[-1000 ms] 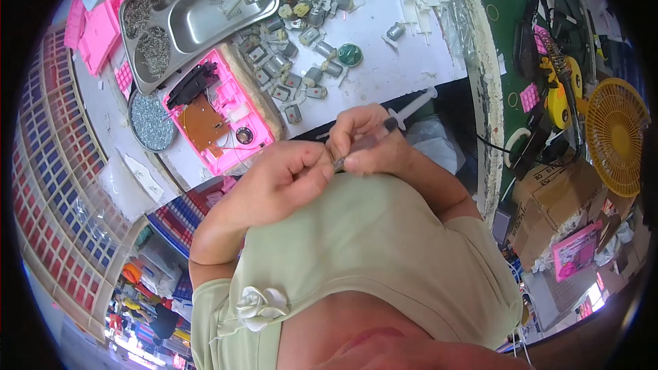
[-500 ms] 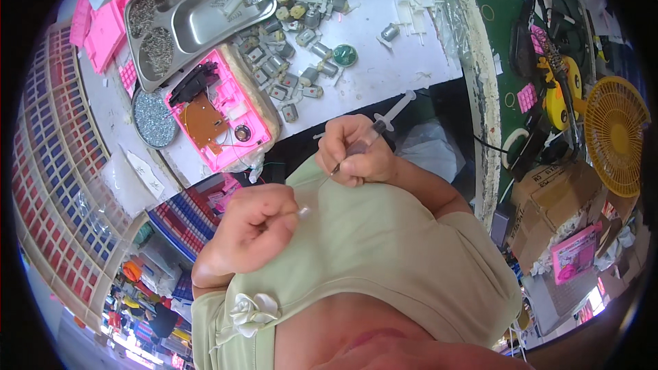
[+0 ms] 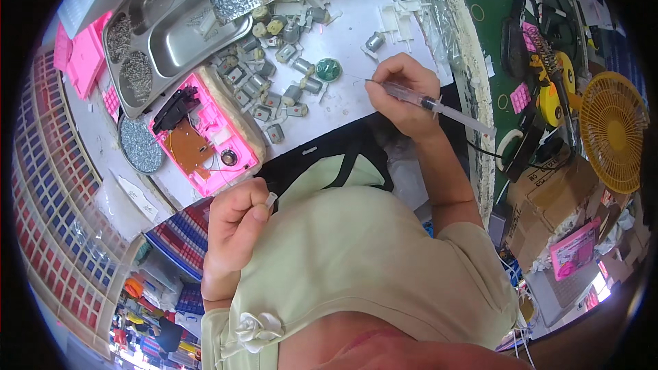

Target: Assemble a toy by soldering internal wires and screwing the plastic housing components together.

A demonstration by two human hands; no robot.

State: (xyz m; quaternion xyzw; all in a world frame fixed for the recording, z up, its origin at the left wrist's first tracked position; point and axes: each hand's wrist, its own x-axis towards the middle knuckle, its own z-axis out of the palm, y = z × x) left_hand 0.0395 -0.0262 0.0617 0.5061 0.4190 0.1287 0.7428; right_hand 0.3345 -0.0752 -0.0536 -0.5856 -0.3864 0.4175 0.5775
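Note:
My right hand (image 3: 406, 97) grips a clear syringe (image 3: 452, 112) near its tip end. The plunger points right, and the thin tip points left toward a small round green container (image 3: 328, 69). A gap separates the tip from the container. Lower left, my left hand (image 3: 236, 222) is closed, pinching a small whitish plastic piece (image 3: 271, 200) between thumb and finger; it looks like a cap. Just beyond that hand, an open pink plastic housing (image 3: 241, 150) rests on a pale block, with a brown board (image 3: 188, 149), a black part and a small round speaker inside.
Several small metal motors (image 3: 257, 83) lie on the white tabletop. A compartmented steel tray (image 3: 168, 48) with tiny metal pieces and a round dish (image 3: 141, 142) of small parts stand left. Rightward are a soldering iron (image 3: 547, 63) and a yellow fan (image 3: 612, 131).
My right hand has moved forward and right with the syringe, whose tip now points left over the table. My left hand, still pinching the small piece, has shifted slightly left and turned more upright.

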